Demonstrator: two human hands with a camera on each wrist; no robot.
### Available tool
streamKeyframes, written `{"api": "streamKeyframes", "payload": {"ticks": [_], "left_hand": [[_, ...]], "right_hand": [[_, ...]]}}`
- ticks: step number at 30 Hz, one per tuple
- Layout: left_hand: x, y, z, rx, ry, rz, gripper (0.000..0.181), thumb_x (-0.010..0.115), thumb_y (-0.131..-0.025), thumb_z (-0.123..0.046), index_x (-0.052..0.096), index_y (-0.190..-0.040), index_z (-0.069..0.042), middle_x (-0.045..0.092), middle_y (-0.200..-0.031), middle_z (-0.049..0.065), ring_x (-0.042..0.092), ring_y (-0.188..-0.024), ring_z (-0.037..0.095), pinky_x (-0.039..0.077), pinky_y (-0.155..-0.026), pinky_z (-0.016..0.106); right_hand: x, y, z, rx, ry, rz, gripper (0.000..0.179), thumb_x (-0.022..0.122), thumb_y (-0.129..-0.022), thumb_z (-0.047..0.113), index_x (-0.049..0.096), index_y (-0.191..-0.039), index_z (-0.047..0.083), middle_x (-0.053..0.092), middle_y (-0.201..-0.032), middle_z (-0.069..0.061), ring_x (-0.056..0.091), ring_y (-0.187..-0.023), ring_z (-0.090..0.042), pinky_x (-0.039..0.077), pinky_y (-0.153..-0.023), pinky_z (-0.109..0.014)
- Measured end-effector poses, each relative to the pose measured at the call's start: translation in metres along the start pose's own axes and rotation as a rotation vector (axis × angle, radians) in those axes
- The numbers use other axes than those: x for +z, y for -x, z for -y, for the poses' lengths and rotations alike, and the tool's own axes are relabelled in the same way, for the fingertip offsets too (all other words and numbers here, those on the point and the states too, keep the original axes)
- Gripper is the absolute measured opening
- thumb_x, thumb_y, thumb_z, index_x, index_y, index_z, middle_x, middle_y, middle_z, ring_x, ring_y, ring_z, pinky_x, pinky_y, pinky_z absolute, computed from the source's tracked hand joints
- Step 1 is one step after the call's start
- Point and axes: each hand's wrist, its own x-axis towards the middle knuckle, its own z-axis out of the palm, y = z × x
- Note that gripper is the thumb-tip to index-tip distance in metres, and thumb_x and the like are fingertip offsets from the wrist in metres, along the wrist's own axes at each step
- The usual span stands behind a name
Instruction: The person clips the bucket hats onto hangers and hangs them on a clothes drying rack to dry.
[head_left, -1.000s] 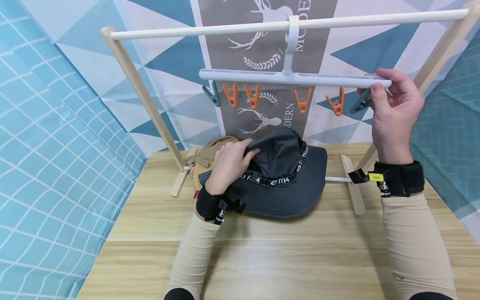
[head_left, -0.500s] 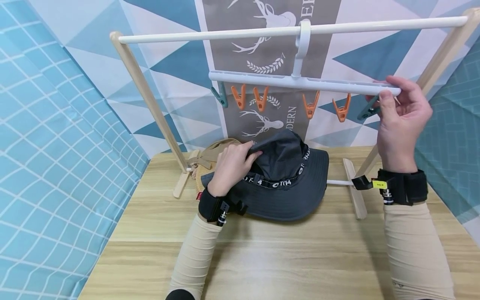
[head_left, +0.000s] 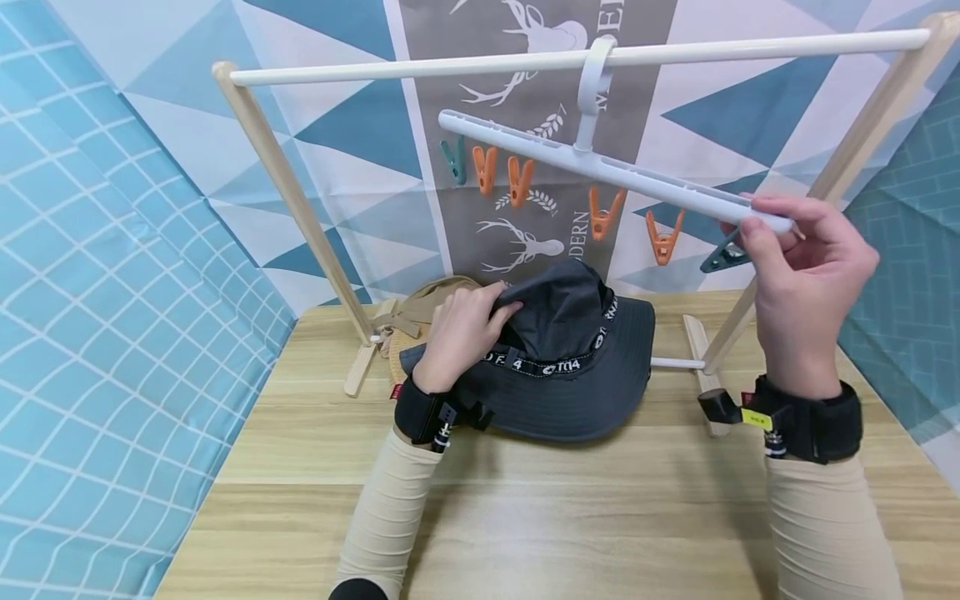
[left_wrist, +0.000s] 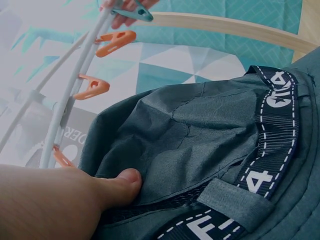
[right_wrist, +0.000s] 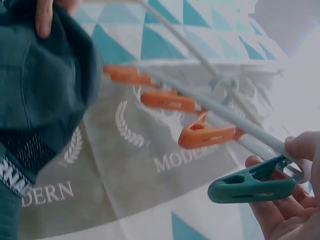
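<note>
Probably, clipping is being set up. Head view: the left hand [head_left: 462,335] pinches the dark hat [head_left: 558,312] below the tilted hanger [head_left: 645,178], whose end the right hand [head_left: 812,271] grips. Left wrist: the thumb [left_wrist: 128,181] lies on the hat. Right wrist: the teal clip [right_wrist: 252,189] hangs at that end, likely needing squeezing next.

Behind the wood-grain table [head_left: 570,517] is triangle-patterned cloth [head_left: 367,125]; left of the table, blue gridded cloth [head_left: 112,333]; right of it, teal brick-patterned cloth [head_left: 911,275]. A partly hidden tan item [head_left: 431,298] lies at the table's back left.
</note>
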Motion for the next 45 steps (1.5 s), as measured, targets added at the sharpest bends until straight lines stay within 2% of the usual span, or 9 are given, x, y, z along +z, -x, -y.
{"api": "streamKeyframes", "payload": {"ticks": [8, 14, 18, 25, 28, 30, 35, 42, 45], "left_hand": [[0.001, 0.000, 0.000, -0.020, -0.012, 0.011, 0.027, 0.059, -0.099, -0.043, 0.063, -0.087, -0.020, 0.052, -0.061, 0.004, 0.053, -0.056, 0.022, 0.027, -0.042, 0.031], [0.001, 0.000, -0.001, -0.022, -0.012, 0.013, 0.026, 0.059, -0.099, -0.044, 0.063, -0.087, -0.020, 0.051, -0.061, 0.003, 0.053, -0.056, 0.021, 0.027, -0.042, 0.031], [0.002, -0.001, 0.000, -0.018, -0.011, 0.010, 0.025, 0.059, -0.099, -0.043, 0.064, -0.088, -0.020, 0.052, -0.061, 0.003, 0.054, -0.056, 0.021, 0.027, -0.042, 0.032], [0.002, -0.001, -0.001, -0.021, -0.013, 0.009, 0.025, 0.059, -0.099, -0.043, 0.065, -0.090, -0.020, 0.054, -0.062, 0.003, 0.055, -0.058, 0.022, 0.028, -0.042, 0.032], [0.002, -0.001, -0.001, -0.021, -0.011, 0.012, 0.025, 0.059, -0.099, -0.043, 0.065, -0.090, -0.020, 0.054, -0.062, 0.004, 0.055, -0.057, 0.022, 0.027, -0.042, 0.032], [0.003, -0.001, 0.000, -0.018, -0.017, 0.010, 0.025, 0.059, -0.099, -0.043, 0.066, -0.091, -0.020, 0.055, -0.062, 0.004, 0.056, -0.058, 0.022, 0.029, -0.042, 0.032], [0.002, -0.001, 0.000, -0.010, -0.030, 0.004, 0.024, 0.060, -0.098, -0.043, 0.066, -0.092, -0.020, 0.057, -0.064, 0.004, 0.059, -0.059, 0.024, 0.033, -0.042, 0.035], [0.003, -0.001, 0.001, -0.010, -0.025, 0.004, 0.024, 0.060, -0.098, -0.043, 0.066, -0.093, -0.020, 0.058, -0.064, 0.004, 0.058, -0.059, 0.023, 0.032, -0.041, 0.034], [0.003, -0.001, 0.000, -0.011, -0.027, 0.002, 0.024, 0.060, -0.098, -0.043, 0.066, -0.092, -0.020, 0.057, -0.064, 0.004, 0.058, -0.058, 0.023, 0.031, -0.041, 0.033]], "right_hand": [[0.017, 0.025, 0.017, 0.006, 0.087, 0.145, 0.027, 0.070, -0.077, -0.020, 0.063, -0.103, -0.027, 0.071, -0.099, -0.021, 0.077, -0.083, -0.024, 0.056, -0.058, -0.015], [0.013, 0.029, 0.016, 0.022, 0.087, 0.182, 0.031, 0.070, -0.077, -0.021, 0.062, -0.107, -0.026, 0.071, -0.103, -0.022, 0.076, -0.087, -0.024, 0.059, -0.065, -0.017], [0.006, 0.027, 0.014, 0.063, -0.022, 0.187, 0.038, 0.068, -0.078, -0.021, 0.057, -0.114, -0.027, 0.072, -0.105, -0.027, 0.076, -0.087, -0.029, 0.061, -0.077, -0.024], [-0.013, 0.026, 0.009, 0.253, -0.491, 0.266, 0.039, 0.049, -0.091, -0.014, 0.045, -0.127, -0.030, 0.065, -0.115, -0.040, 0.069, -0.099, -0.049, 0.057, -0.088, -0.050], [-0.022, 0.023, 0.006, 0.319, -0.621, 0.330, 0.043, 0.044, -0.093, -0.007, 0.045, -0.129, -0.030, 0.062, -0.119, -0.043, 0.066, -0.103, -0.054, 0.054, -0.092, -0.055], [-0.028, 0.020, 0.004, 0.339, -0.653, 0.361, 0.045, 0.045, -0.093, -0.002, 0.044, -0.128, -0.030, 0.061, -0.120, -0.044, 0.063, -0.106, -0.056, 0.053, -0.095, -0.057], [-0.036, 0.012, 0.004, 0.360, -0.598, 0.410, 0.056, 0.049, -0.091, 0.007, 0.039, -0.131, -0.030, 0.061, -0.120, -0.043, 0.061, -0.109, -0.057, 0.055, -0.096, -0.054], [-0.037, 0.004, 0.000, 0.355, -0.677, 0.472, 0.045, 0.038, -0.090, -0.004, 0.044, -0.124, -0.034, 0.062, -0.113, -0.046, 0.060, -0.109, -0.059, 0.051, -0.101, -0.056], [-0.037, 0.003, 0.000, 0.367, -0.684, 0.490, 0.046, 0.036, -0.089, -0.006, 0.042, -0.126, -0.033, 0.061, -0.114, -0.047, 0.060, -0.110, -0.059, 0.051, -0.102, -0.055]]}}
